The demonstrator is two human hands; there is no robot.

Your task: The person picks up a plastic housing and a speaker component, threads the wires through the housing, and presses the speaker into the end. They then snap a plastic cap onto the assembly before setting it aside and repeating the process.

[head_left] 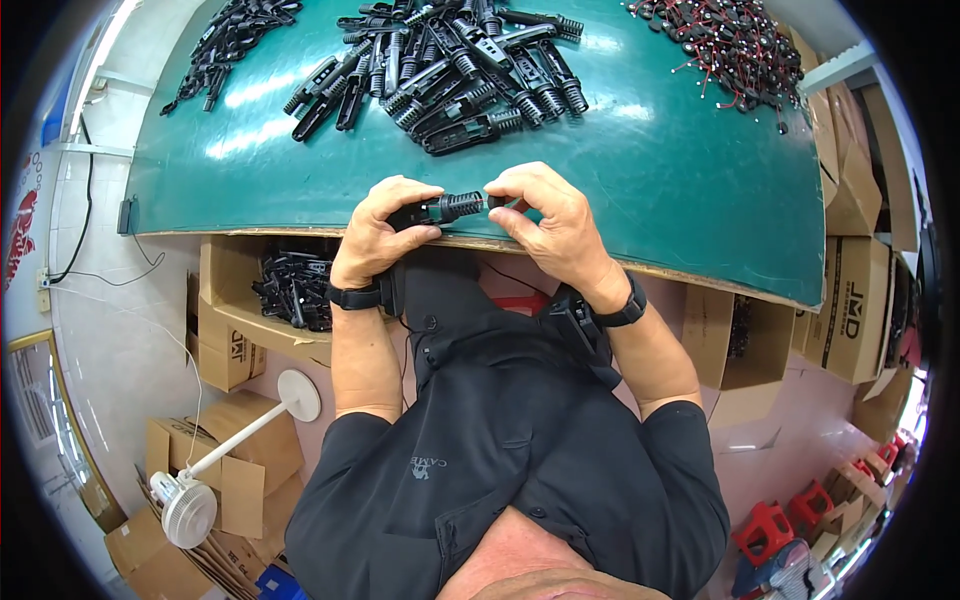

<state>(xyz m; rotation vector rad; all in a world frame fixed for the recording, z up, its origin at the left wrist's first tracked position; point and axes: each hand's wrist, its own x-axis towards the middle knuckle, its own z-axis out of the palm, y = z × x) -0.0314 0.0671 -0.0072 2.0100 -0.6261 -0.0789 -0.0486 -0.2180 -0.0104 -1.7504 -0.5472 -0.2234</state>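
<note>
In the head view, the left hand (378,220) has its grip clamped on a black plastic handle-like part with a ribbed cylindrical end (460,207), which is held at the near edge of the green smooth-topped table (700,190). The palm and fingers cover the rear of this part, so its full shape cannot be told. The right hand (550,215) has its grip closed, thumb against finger, on a small dark rounded piece (496,202) just beside the ribbed end; the fingertips hide much of it, and whether the two pieces are joined is too small to make out

At the far middle of the table lies a tangled heap of black ribbed plastic parts (450,80), cut off by the upper border. At the table's far left is a heap of slim black plastic pieces (235,35), also cropped, and at its far right a pile of small black pieces with red wires (730,50), too tangled to separate. Beneath the table's left side, a brown cardboard carton (232,350) holds black parts, partly covered by the table edge

Dark printing shows on that carton and on a brown cardboard box (845,310) beyond the table's right end. The black short-sleeved shirt (530,440), on the near side of the table, bears a pale animal emblem with lettering, and red markings on the pale wall (22,225) left of the table are bent by the lens
</note>
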